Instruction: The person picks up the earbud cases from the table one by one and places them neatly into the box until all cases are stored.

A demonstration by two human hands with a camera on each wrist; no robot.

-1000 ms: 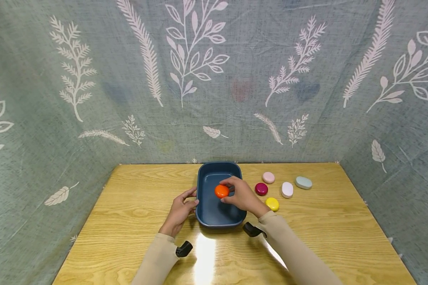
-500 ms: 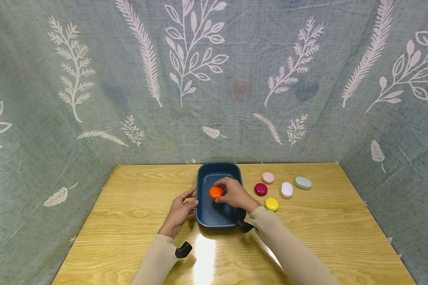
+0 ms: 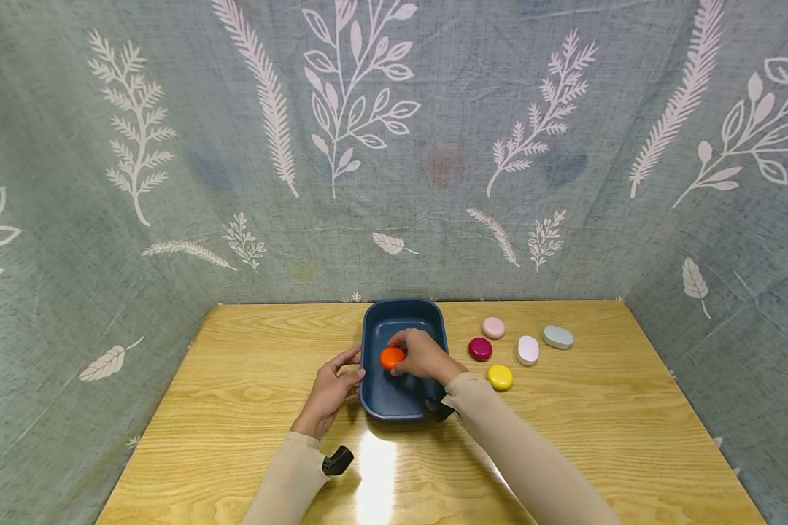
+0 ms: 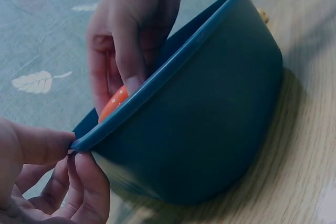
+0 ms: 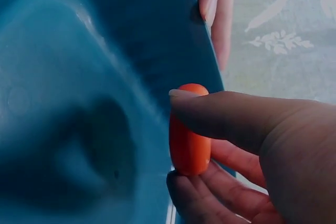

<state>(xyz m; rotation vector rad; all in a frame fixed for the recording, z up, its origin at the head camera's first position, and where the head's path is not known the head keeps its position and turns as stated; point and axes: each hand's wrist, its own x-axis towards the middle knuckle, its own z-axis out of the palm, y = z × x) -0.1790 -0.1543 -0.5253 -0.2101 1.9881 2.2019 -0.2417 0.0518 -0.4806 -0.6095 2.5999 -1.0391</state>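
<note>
A deep navy-blue tub (image 3: pixel 403 417) with rounded corners stands on the table. My left hand (image 3: pixel 331 384) pinches its left rim between thumb and fingers, as the left wrist view shows closely. Inside the tub, my right hand (image 3: pixel 423 356) holds a glossy orange disc (image 3: pixel 391 358) with rounded edges. In the right wrist view the thumb lies across one face of the orange disc (image 5: pixel 190 150), with fingers at its other side and below. The disc is above the tub floor, close to the left wall; its lower edge in the head view is partly behind the fingers.
Right of the tub lie a pale pink disc (image 3: pixel 493 327), a dark red disc (image 3: pixel 480 348), a yellow disc (image 3: pixel 500 377), a white oval piece (image 3: pixel 527 350) and a pale blue oval piece (image 3: pixel 558 336). A leaf-patterned cloth (image 3: pixel 394 204) hangs behind the wooden table (image 3: pixel 263 357).
My right hand has moved left and slightly down inside the tub, carrying the orange disc toward the left wall. The left hand stays on the rim.
</note>
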